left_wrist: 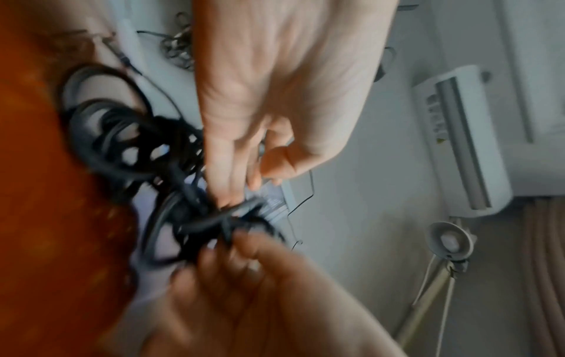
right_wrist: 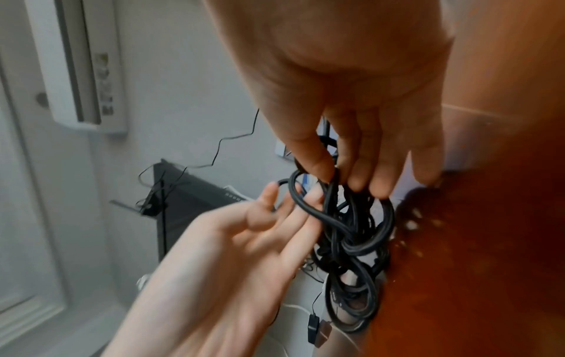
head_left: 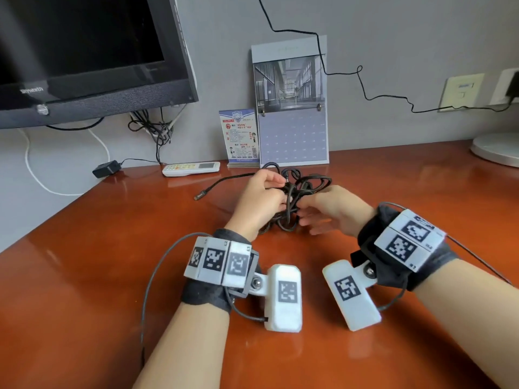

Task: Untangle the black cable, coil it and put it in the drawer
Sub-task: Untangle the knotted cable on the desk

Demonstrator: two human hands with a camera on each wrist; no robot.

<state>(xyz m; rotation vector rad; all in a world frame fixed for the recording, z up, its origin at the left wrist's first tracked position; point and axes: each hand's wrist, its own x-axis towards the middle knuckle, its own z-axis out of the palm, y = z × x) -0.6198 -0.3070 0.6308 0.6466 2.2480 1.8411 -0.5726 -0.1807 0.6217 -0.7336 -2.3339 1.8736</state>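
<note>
I see open desk [head_left: 365, 346] in front of the tangled black cable [head_left: 297, 197] and out to both sides of it, wide enough for either hand to pass. Behind the tangle the way narrows: a wall calendar [head_left: 292, 108] and a small printed card [head_left: 241, 136] stand against the wall. To the back left lie a white remote control [head_left: 191, 169] and a black power adapter [head_left: 106, 169]; the monitor [head_left: 84, 51] overhangs that corner. A white round base [head_left: 497, 150] sits at the far right edge.

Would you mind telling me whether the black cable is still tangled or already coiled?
Tangled: the black cable is a knotted clump of crossing loops between the left hand and right hand.
</note>
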